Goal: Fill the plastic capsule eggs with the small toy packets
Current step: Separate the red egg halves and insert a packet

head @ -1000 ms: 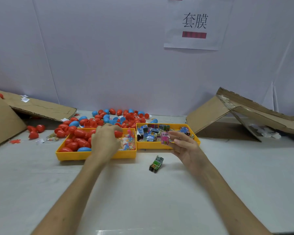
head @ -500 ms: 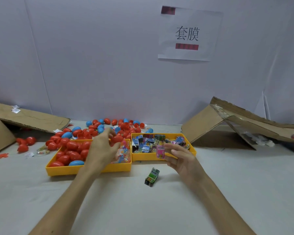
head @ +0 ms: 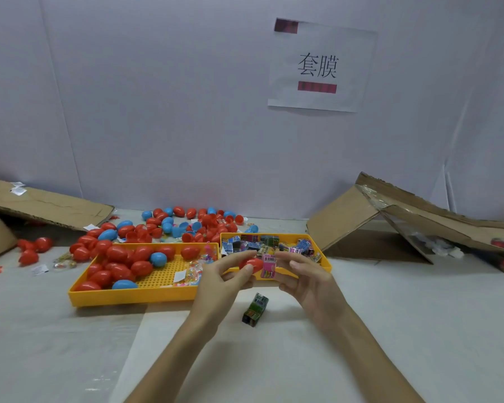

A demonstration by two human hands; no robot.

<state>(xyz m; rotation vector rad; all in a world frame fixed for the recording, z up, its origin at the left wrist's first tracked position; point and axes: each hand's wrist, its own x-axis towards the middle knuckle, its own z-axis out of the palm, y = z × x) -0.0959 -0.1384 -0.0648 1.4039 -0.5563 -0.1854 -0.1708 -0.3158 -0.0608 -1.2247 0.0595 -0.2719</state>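
A wall sign [head: 317, 66] reads 套膜. Over the tabletop [head: 70, 344], before the yellow trays [head: 128, 295], the left hand [head: 218, 283] pinches a red egg [head: 251, 264]. The right hand [head: 306, 280] pinches a barcoded pink packet [head: 269, 266] against it. A green packet [head: 255, 309] lies beneath.

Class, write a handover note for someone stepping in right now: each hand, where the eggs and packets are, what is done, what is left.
Left hand holds a red egg; right hand pinches a pink packet beside it.
More eggs lie in the left tray and loose behind it; packets fill the right tray; one green packet lies on the table.
Done: egg and packet in hand. Left: packet into egg, then the rest.
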